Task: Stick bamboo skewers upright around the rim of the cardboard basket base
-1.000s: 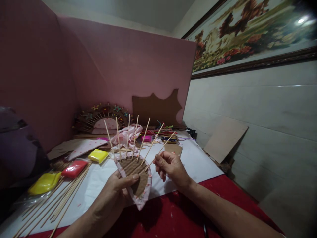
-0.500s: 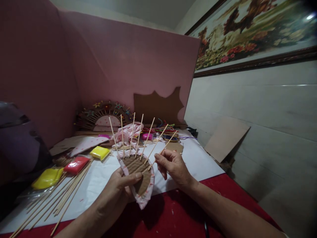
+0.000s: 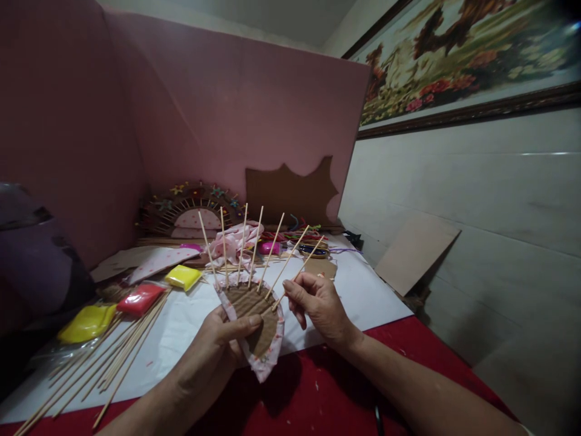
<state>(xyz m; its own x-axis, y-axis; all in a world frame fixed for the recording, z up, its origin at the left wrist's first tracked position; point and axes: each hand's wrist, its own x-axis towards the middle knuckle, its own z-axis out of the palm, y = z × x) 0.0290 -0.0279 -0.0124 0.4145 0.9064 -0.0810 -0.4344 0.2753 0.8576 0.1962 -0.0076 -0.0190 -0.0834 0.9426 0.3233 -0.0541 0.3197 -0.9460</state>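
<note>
My left hand [image 3: 222, 342] grips a half-round cardboard piece [image 3: 249, 306], its thumb lying across the brown face. Pink patterned fabric wraps the edge of that piece. Several thin wooden sticks [image 3: 242, 242] fan out from its curved rim, their lower ends against the cardboard. At the right end of the fan, my right hand [image 3: 318, 303] pinches one wooden stick [image 3: 311, 257] between thumb and fingers. The lower tip of this stick meets the cardboard near the wrapped rim.
Loose sticks [image 3: 122, 354] lie at left beside yellow [image 3: 88, 323] and red packets [image 3: 140, 298]. Behind are crumpled pink fabric [image 3: 233, 242], a decorated cardboard arch [image 3: 197, 206] and a jagged cardboard sheet [image 3: 290, 191]. White paper [image 3: 363, 297] covers part of the red tabletop [image 3: 436, 345].
Almost nothing differs. Both hands keep their hold on the cardboard piece and the stick, and the view shifts very slightly.
</note>
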